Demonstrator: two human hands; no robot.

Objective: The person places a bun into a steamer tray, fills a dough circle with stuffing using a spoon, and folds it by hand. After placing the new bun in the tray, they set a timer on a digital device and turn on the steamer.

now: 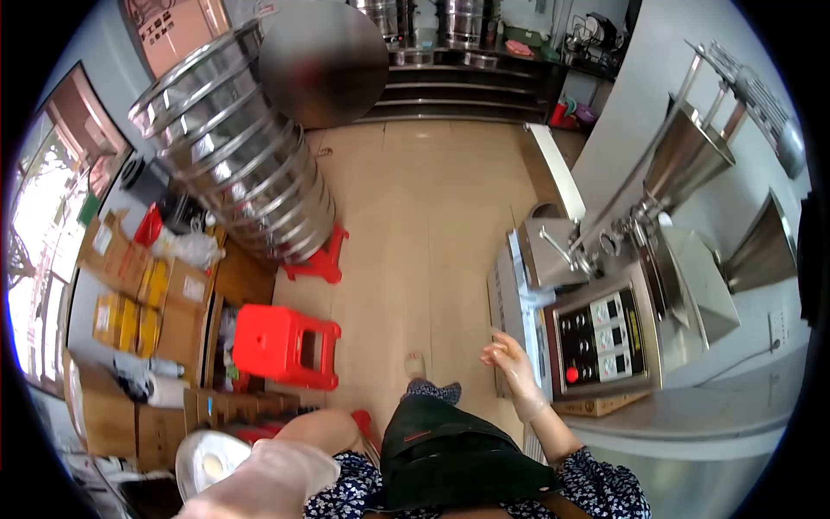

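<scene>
My left hand point(268, 476), in a thin clear glove, is at the lower left, beside a white round container point(210, 464) with something pale inside. Its fingers are hidden, so its grip on the container cannot be made out. My right hand point(508, 362), also in a clear glove, is held up over the floor at the right of my body. The fingers are partly curled and apart, with nothing seen between them. Close to it stands a steel machine with a control panel point(605, 339) and a red button.
A tall stack of steel steamers point(242, 156) stands at the left on a red stool point(322, 261). Nearer is another red stool point(275, 342). Cardboard boxes point(117, 259) line the left wall. A steel hopper point(692, 156) rises at the right. A blurred shape is at the back.
</scene>
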